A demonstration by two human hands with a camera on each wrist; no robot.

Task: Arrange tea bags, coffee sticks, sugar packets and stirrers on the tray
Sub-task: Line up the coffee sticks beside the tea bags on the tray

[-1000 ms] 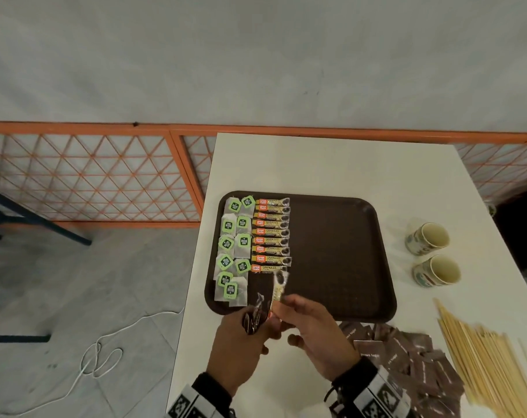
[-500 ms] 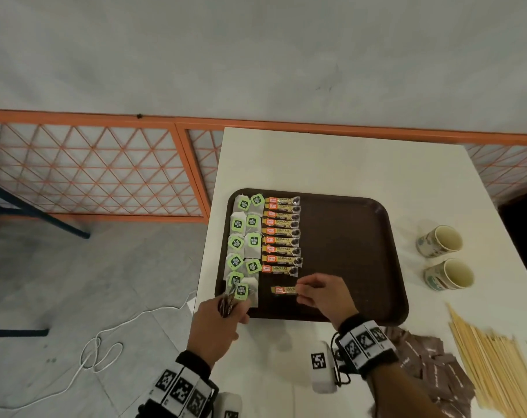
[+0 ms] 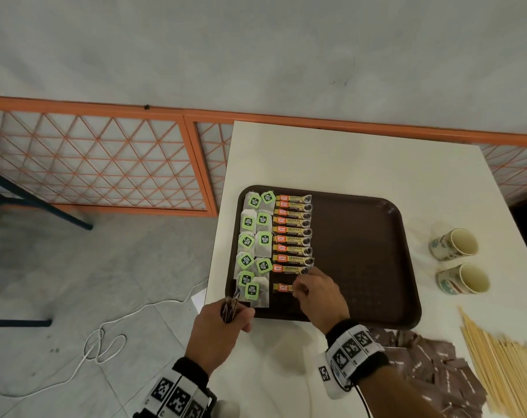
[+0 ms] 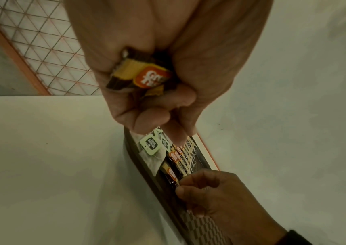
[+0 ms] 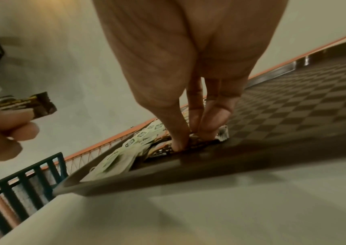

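right hand (image 3: 318,292) lowered onto coffee stick (image 3: 282,287) — fingers (image 5: 213,123) pressing.

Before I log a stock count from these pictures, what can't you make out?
- Coffee sticks in the left hand: number unclear; fingers cover the bundle in the left wrist view.
- Newest coffee stick: the right hand hides its far end in the head view; blurred in the right wrist view.
- Sugar packets: overlapping pile, print too small.
- Stirrers: cut off by the frame edge.
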